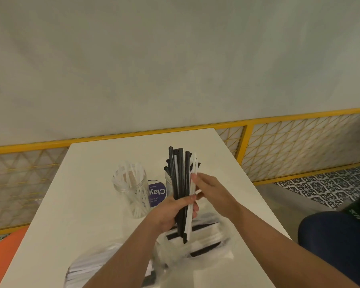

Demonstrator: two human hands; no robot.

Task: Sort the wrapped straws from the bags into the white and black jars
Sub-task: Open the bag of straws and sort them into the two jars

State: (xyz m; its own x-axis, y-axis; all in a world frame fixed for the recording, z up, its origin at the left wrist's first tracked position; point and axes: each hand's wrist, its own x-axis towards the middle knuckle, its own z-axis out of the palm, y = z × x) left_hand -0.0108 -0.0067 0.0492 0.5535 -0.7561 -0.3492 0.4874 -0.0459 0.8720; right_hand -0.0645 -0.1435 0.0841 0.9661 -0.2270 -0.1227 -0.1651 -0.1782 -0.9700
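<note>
The left hand (pixel 170 213) holds a bundle of wrapped straws (pixel 180 183) upright above the white tabletop (pixel 87 215), its fingers (pixel 187 199) curled and pressed around the lower part of the bundle. The bundle is mostly black with a few white straws mixed in, fanning slightly at the top. The right hand (pixel 209 189) meets the bundle from the right side — its fingers pinch one white straw (pixel 192 177) at the bundle's edge, thumb and fingertips closed on it.

Behind the hands, to the left, stands a clear jar of white straws (pixel 131 190), the straws leaning at various angles inside it. A second jar (pixel 168 185) sits just behind the held bundle and is largely hidden by it; black straw tips show at its left side, though what it holds cannot be told fully. Between the two jars lies a round purple label card (pixel 156 192).

Near the front edge of the tabletop lie two clear plastic bags — one (pixel 208 244) under the hands with black and white wrapped straws inside, another (pixel 87 269) at lower left, blurred. A yellow lattice railing (pixel 279 150) runs behind the table.
</note>
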